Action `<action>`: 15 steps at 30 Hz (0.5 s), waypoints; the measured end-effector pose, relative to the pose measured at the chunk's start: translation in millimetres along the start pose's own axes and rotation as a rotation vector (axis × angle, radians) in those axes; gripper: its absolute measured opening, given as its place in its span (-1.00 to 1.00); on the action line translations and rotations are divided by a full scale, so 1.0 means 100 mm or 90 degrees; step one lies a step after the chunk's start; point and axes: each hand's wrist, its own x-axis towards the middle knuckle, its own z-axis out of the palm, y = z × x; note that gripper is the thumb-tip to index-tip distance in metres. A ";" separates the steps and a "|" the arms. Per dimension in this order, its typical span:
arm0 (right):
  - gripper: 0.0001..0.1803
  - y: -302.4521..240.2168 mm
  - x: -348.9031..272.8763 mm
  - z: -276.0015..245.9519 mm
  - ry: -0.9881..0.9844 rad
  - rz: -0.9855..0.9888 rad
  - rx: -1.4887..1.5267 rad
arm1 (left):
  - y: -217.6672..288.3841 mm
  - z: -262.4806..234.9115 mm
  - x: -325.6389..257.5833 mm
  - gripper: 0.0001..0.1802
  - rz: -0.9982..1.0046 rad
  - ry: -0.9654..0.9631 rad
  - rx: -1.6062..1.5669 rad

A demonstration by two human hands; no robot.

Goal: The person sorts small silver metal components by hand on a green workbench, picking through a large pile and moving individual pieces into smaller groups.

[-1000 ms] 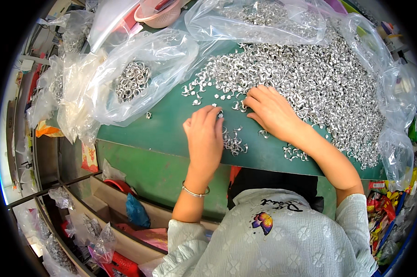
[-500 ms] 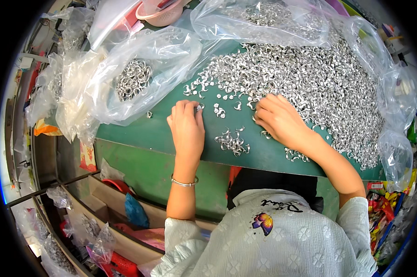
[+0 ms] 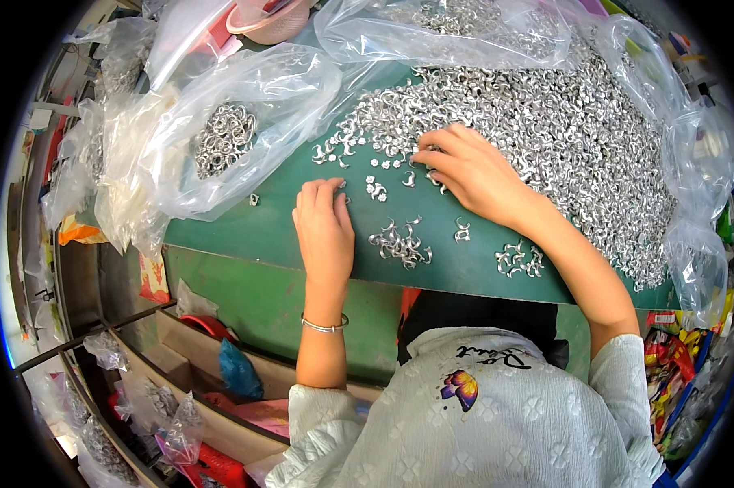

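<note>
A wide heap of small curved silver metal pieces (image 3: 578, 154) covers the right and far part of the green table. Over its near left edge reaches my right hand (image 3: 474, 172), fingers apart and tips among the pieces. Farther left, my left hand (image 3: 325, 228) rests on the table top, fingers curled together around a small silvery metal piece (image 3: 345, 195), mostly hidden by the fingertips. Between my hands lie a few small flower-shaped pieces (image 3: 376, 189). Nearer the front edge sit a small pile of curved pieces (image 3: 401, 246), a little pair (image 3: 462, 231) and another loose group (image 3: 520, 259).
A clear plastic bag (image 3: 294, 89) with silver rings (image 3: 225, 140) lies open at the left. More clear plastic (image 3: 497, 37) lies across the heap's far side. A pink basket (image 3: 273, 23) stands at the back. Below left are compartmented drawers (image 3: 188, 358) with bagged parts.
My right hand has moved away from me and slightly left, onto the heap's edge, uncovering the little pair of pieces. My left hand has stayed nearly in place.
</note>
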 end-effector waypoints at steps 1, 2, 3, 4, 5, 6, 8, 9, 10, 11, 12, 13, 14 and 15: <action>-0.87 0.01 0.03 0.05 -0.006 -0.026 -0.043 | -0.04 0.00 0.00 -0.73 -0.017 -0.023 -0.034; -0.86 0.00 -0.01 0.04 -0.037 -0.024 -0.056 | -0.04 -0.01 -0.02 -0.73 -0.032 -0.016 -0.049; -0.85 -0.01 -0.05 0.01 -0.071 -0.025 -0.070 | -0.03 -0.02 -0.04 -0.73 -0.048 -0.005 -0.066; -0.84 -0.01 -0.10 -0.03 -0.104 -0.026 -0.085 | -0.02 -0.04 -0.06 -0.73 -0.065 0.005 -0.082; -0.82 -0.01 -0.17 -0.08 -0.095 -0.037 -0.059 | -0.02 -0.07 -0.07 -0.73 -0.042 0.009 -0.064; -0.83 -0.01 -0.23 -0.16 -0.073 -0.004 -0.037 | -0.01 -0.08 -0.08 -0.73 -0.020 0.010 -0.050; -0.83 -0.01 -0.33 -0.28 -0.030 0.062 0.006 | 0.04 -0.11 -0.11 -0.74 0.015 -0.001 -0.015; -0.83 -0.03 -0.38 -0.31 -0.022 0.094 0.002 | 0.08 -0.14 -0.12 -0.74 0.029 -0.014 0.010; -0.83 -0.04 -0.39 -0.28 -0.039 0.085 0.006 | 0.10 -0.16 -0.12 -0.75 0.043 -0.027 0.034; -0.83 -0.05 -0.40 -0.24 -0.057 0.076 0.010 | 0.09 -0.14 -0.12 -0.76 0.037 -0.027 0.004; -0.84 -0.07 -0.40 -0.20 -0.073 0.066 0.015 | 0.06 -0.13 -0.13 -0.78 0.030 -0.028 -0.024; -0.84 -0.11 -0.37 -0.19 -0.091 0.069 0.002 | 0.03 -0.13 -0.13 -0.79 0.025 -0.029 -0.052; -0.84 -0.12 -0.37 -0.21 -0.095 0.072 -0.010 | 0.02 -0.13 -0.13 -0.81 0.023 -0.027 -0.059; -0.85 -0.12 -0.35 -0.25 -0.100 0.072 -0.022 | 0.01 -0.13 -0.13 -0.83 0.020 -0.022 -0.066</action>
